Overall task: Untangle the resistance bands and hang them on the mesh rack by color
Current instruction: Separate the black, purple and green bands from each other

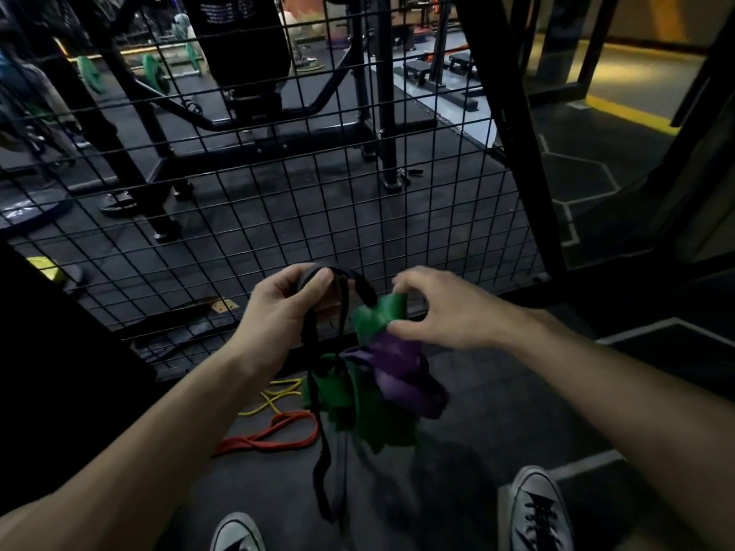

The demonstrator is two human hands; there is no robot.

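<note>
While left hand (284, 308) grips black band (318, 391), right hand (441, 312) pinches green band (378, 316), purple band (401, 367) below

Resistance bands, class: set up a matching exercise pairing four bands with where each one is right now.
Bands:
1. black band
2. green band
3. red band
4. yellow band

Places:
A. on the floor, nearer the mesh rack
B. pinched by the right hand
C. on the floor, nearer the shoes
D. gripped in the left hand

Pairs: 1-D, 2-B, 3-C, 4-A
</note>
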